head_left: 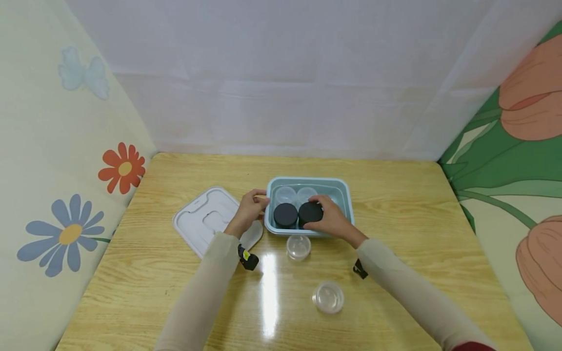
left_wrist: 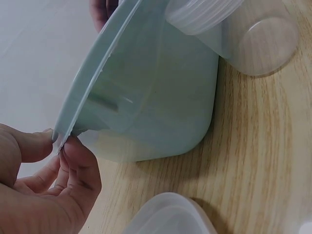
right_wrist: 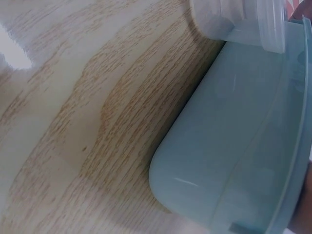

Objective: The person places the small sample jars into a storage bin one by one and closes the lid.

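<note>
A light blue plastic tub stands on the table. My left hand pinches its left rim between thumb and fingers, seen close in the left wrist view at the tub's rim. Inside, at the front, my right hand grips a round black-topped container from its right side. A second round black-topped container sits just left of it. Behind them in the tub are clear round cups. In the right wrist view the tub's side fills much of the frame, and fingers show only at the edge.
A clear cup stands right in front of the tub, and another clear cup is nearer the front. Left of the tub lies a pale lid, partly behind my left hand. A cloth wall backs the wooden table.
</note>
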The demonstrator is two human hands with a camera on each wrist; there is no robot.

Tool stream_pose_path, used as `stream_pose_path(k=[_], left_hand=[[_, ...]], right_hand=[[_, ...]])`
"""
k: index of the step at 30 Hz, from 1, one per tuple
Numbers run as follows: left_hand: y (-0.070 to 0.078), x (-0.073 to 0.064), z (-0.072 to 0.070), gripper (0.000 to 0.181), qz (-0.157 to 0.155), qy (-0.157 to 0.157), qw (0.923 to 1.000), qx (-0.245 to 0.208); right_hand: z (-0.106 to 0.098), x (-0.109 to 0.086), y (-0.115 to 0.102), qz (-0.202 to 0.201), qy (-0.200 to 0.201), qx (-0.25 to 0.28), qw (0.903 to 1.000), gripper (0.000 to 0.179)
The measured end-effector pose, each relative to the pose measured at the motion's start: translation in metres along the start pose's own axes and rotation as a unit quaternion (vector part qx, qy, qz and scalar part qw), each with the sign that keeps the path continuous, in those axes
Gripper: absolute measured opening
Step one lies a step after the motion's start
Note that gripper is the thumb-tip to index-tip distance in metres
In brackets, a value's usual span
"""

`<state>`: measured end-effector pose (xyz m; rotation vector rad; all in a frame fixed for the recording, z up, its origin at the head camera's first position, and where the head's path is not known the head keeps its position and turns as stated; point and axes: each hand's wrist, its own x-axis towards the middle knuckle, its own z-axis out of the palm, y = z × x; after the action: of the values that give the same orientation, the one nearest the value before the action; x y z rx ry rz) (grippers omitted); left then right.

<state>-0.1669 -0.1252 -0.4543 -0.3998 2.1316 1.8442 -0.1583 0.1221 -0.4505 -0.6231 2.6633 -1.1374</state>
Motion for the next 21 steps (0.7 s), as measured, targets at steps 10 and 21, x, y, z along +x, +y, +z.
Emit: stream_pose_path(k=[10, 21], left_hand=[[0.0005, -0.0025, 0.0018, 0.032, 0.002, 0.004, 1.0000, -0.001], [0.0001, -0.0015, 0.0014, 0.033, 0.006, 0.002, 1.0000, 0.000]], right_hand=[[-0.0020, -0.0002, -0.0011, 0.008, -0.024, 0.003, 0.9997, 0.071], [-0.0024, 0.0001, -0.0001, 0.009, -0.017, 0.007, 0.9998, 0.070]])
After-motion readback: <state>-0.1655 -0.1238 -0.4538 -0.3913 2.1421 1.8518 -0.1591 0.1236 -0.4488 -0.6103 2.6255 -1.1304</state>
